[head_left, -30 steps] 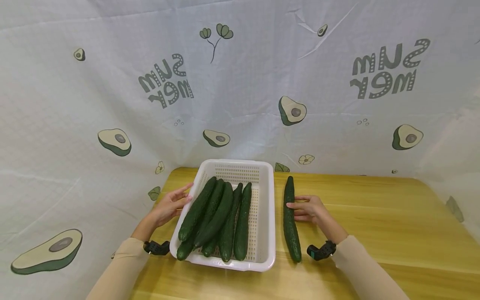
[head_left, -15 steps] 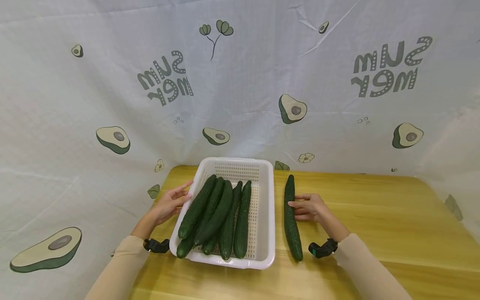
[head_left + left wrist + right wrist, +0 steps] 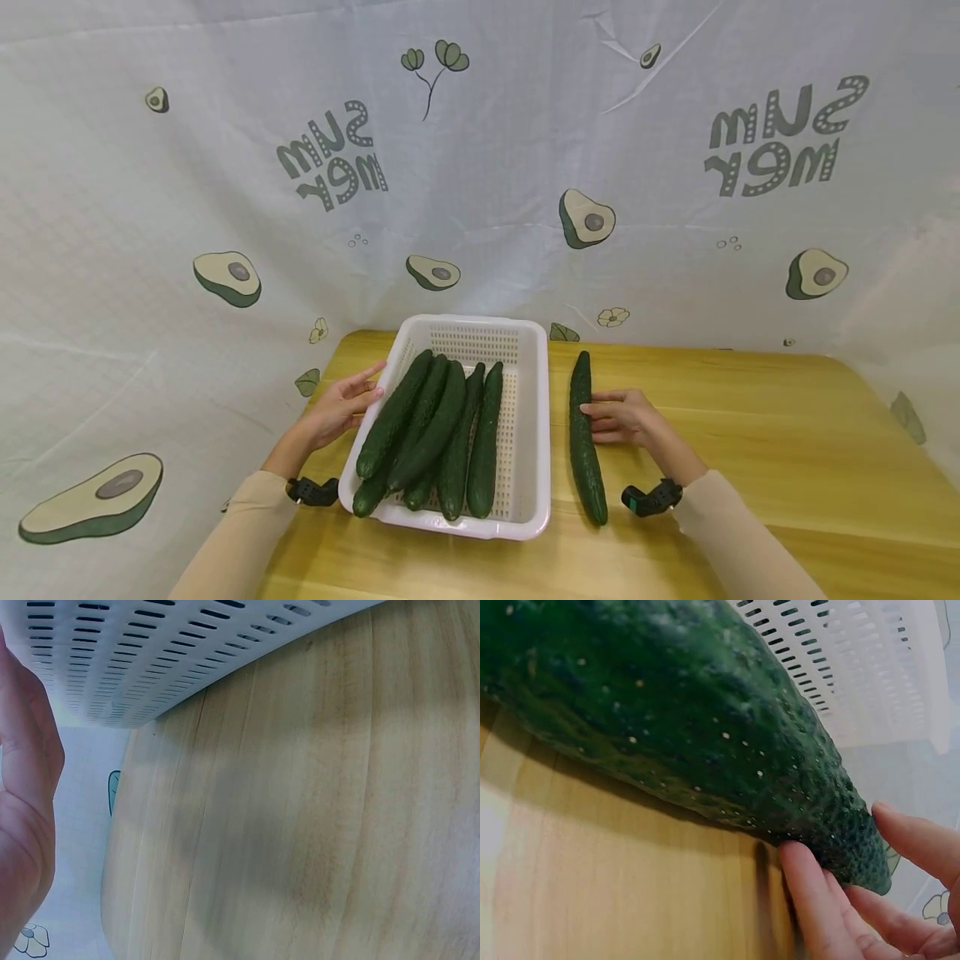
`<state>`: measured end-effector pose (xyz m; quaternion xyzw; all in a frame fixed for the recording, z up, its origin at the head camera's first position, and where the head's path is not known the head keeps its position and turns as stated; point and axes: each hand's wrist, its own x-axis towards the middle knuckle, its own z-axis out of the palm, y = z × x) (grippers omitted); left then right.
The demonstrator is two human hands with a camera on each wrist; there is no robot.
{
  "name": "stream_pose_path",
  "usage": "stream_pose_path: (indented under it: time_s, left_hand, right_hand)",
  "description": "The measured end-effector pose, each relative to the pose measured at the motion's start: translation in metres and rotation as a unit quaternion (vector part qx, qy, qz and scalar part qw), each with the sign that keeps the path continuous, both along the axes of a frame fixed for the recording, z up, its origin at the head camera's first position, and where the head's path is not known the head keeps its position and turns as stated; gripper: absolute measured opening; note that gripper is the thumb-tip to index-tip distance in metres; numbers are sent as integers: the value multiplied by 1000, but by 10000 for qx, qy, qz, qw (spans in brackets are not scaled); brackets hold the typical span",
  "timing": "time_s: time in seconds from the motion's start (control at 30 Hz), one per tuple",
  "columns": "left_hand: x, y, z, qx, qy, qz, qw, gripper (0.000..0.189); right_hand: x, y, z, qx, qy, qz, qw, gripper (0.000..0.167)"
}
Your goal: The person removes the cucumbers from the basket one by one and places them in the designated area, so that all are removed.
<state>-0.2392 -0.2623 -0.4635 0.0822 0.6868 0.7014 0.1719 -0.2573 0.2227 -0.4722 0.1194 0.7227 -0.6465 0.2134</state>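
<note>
A white perforated plastic basket [image 3: 534,433] stands on the table, with several dark green cucumbers [image 3: 486,442] lying lengthwise in its left and middle part. My left hand [image 3: 341,410] rests against the basket's left side, fingers fairly straight, fingertips right at the rim. Right of the basket lies a single long cucumber [image 3: 587,467], slightly curved. My right hand [image 3: 622,415] pinches it around its upper half, one digit across the top and the other fingers along its right side. In the right wrist view, the fingers [image 3: 810,892] press the cucumber's side close over the wood.
The wooden table [image 3: 750,450] extends to the right of the right hand. Behind and to the left hangs a pale curtain [image 3: 480,167] printed with avocados. A black strap device [image 3: 652,497] sits on the right wrist, and another [image 3: 313,492] on the left wrist.
The single cucumber and my right hand have shifted slightly to the right, away from the basket. The left hand and basket look the same, apart from a small camera shift.
</note>
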Motion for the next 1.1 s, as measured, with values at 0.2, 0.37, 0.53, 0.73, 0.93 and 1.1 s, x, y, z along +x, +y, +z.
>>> stream_pose_path:
  time_s: [0.2, 0.37, 0.53, 0.73, 0.93, 1.1]
  left_hand:
    - [1, 0, 0, 49, -17, 24, 10000, 62]
    - [1, 0, 0, -3, -19, 28, 10000, 62]
    - [1, 0, 0, -36, 18, 1, 10000, 62]
    - [1, 0, 1, -22, 37, -42, 10000, 62]
    - [1, 0, 1, -18, 19, -50, 10000, 62]
    - [2, 0, 1, -4, 16, -59, 10000, 62]
  right_hand:
    - [1, 9, 7, -45, 136, -144, 9998, 71]
    - [1, 16, 21, -97, 301, -248, 9992, 70]
    - [-3, 16, 37, -257, 515, -260, 9980, 69]
    - [-8, 11, 56, -625, 579, -335, 9958, 65]
    - [-11, 3, 75, -655, 871, -235, 9938, 64]
    - [-12, -9, 88, -676, 1069, -164, 9918, 62]
